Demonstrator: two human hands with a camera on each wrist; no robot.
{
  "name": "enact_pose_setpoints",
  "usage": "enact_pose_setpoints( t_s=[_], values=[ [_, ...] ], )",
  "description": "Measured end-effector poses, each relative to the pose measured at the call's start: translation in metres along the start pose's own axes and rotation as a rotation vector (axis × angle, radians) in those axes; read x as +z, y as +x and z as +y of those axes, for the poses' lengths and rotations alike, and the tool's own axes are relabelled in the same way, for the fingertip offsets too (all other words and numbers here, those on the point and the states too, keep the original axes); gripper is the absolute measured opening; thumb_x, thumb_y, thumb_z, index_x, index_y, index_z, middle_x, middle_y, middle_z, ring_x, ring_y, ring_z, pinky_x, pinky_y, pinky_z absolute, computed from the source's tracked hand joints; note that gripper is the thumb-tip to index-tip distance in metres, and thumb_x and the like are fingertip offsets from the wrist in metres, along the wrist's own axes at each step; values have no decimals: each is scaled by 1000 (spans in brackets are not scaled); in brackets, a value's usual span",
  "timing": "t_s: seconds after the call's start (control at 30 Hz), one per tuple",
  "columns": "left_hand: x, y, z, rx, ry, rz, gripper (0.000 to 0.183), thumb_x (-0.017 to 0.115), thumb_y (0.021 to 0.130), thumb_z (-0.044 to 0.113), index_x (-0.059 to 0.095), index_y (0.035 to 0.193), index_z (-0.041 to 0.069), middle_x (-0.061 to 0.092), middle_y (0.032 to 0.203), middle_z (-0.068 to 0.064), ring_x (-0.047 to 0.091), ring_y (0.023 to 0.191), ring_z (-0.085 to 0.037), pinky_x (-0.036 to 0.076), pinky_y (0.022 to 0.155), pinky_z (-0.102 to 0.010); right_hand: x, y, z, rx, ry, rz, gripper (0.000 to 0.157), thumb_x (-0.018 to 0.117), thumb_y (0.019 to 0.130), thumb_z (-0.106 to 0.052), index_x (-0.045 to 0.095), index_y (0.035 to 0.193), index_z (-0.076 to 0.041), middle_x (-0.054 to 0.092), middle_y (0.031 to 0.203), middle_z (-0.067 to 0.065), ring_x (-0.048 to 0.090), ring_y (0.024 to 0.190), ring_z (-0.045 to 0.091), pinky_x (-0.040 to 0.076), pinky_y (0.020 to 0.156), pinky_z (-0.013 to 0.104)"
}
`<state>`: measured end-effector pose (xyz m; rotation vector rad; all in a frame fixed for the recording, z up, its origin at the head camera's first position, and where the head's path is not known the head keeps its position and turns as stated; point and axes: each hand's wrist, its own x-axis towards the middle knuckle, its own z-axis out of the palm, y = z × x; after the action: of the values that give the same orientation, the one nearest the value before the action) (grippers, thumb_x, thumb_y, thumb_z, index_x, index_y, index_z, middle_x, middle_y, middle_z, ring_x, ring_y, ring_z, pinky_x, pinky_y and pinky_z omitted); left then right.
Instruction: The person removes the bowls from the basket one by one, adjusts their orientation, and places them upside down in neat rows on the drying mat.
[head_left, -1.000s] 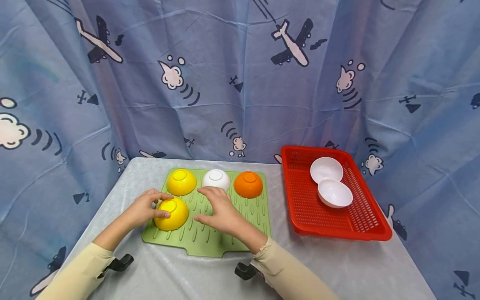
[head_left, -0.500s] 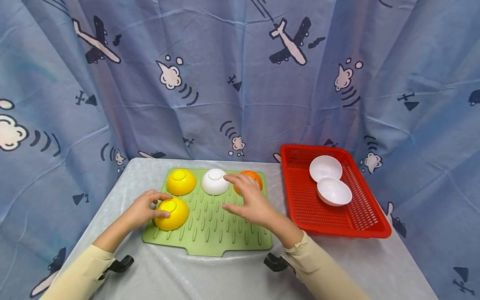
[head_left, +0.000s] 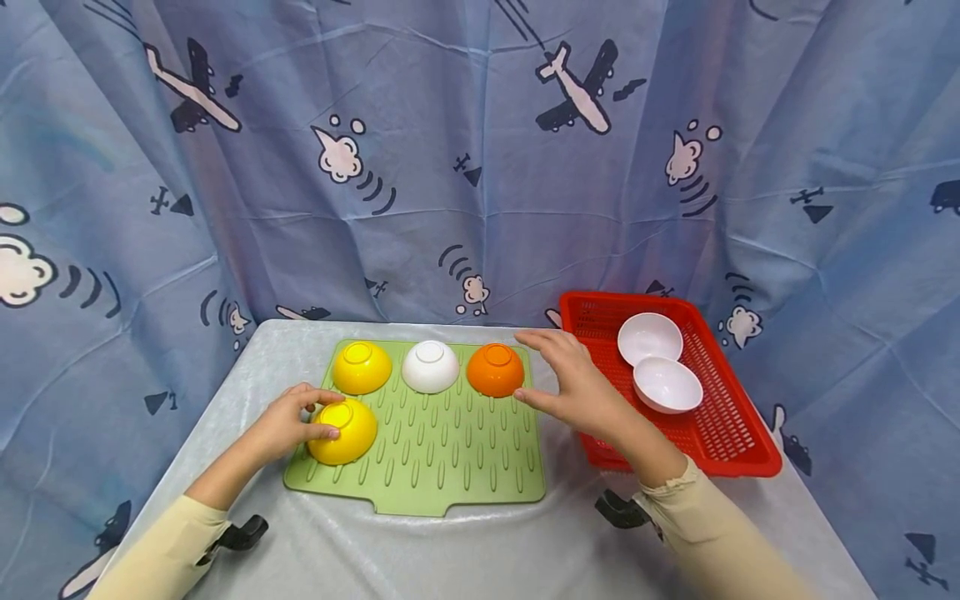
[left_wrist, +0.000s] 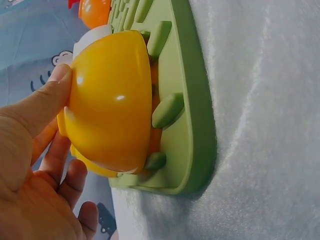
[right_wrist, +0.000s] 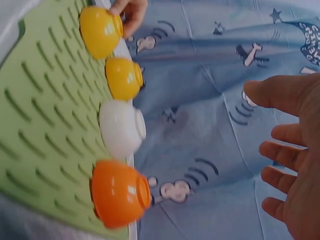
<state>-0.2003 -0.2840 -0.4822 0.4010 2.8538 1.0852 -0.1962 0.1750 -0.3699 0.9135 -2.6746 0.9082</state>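
Note:
My left hand (head_left: 287, 423) holds an upside-down yellow bowl (head_left: 354, 440), thumb and fingers around its base. In the left wrist view, the thumb (left_wrist: 57, 85) lies against the bowl's side, and its rim is down on the ridges of the green drying mat (head_left: 457, 467). Empty, with fingers spread, my right hand (head_left: 581, 390) is raised between the mat and the red basket. Just left of its fingertips an orange bowl (head_left: 495, 377) sits upside down. A white bowl (head_left: 431, 375) and a second yellow bowl (head_left: 367, 377) stand inverted along the same back row.
On the right is a red plastic basket (head_left: 592, 429) with two white bowls, the back one (head_left: 651, 338) and the front one (head_left: 669, 387), lying mouth up and overlapping. A grey cloth (head_left: 300, 542) covers the table. Behind it hangs a blue curtain (head_left: 420, 150) with airplanes.
My right hand has moved right, from over the mat's middle past the white and orange bowls to near the basket. The left hand has stayed on the yellow bowl.

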Motion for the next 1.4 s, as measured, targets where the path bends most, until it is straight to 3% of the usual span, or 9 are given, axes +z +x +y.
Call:
enact_pose_setpoints(
  t_s=[0.3,0.5,0.77,0.97,1.23,1.4],
  values=[
    [2,-3,-5,5,-21,-1,52,88,81,27,71,127,12,59,108,-6,50,100,-27,42,81,-39,-37,-13,35,6,-59,0,75,84,84,-18,50,150,-9,51,149,12,39,140,35,28,114,62],
    [3,-3,-8,-1,-57,-10,53,88,81,27,70,128,11,57,110,-7,48,100,-25,41,79,-38,-60,-22,64,38,-106,-10,74,85,84,-23,51,148,-10,51,149,14,39,139,37,29,112,63],
    [2,-3,-10,5,-76,-14,52,87,82,25,70,128,11,56,110,-8,47,98,-25,40,77,-35,-89,-37,106,85,-79,-167,79,88,81,-31,51,149,-15,48,150,12,35,141,37,30,109,68],
    [3,-2,-12,11,-97,-13,52,87,82,24,70,129,10,55,109,-8,47,97,-24,41,77,-32,-109,-47,133,125,-90,-219,78,89,80,-31,52,146,-14,49,151,11,34,141,38,27,108,67],
    [4,-1,-11,15,-116,-18,52,87,82,22,70,129,8,54,105,-7,49,96,-23,43,78,-31,-118,-58,171,258,-182,-299,85,91,77,-33,51,147,-10,48,151,18,34,139,43,26,108,70],
    [4,0,-11,6,-108,-13,52,88,81,22,70,128,9,54,104,-7,49,96,-23,44,78,-31,-118,-63,187,278,-226,-337,86,92,74,-33,53,145,-5,49,149,25,33,139,49,20,107,73]
  ],
)
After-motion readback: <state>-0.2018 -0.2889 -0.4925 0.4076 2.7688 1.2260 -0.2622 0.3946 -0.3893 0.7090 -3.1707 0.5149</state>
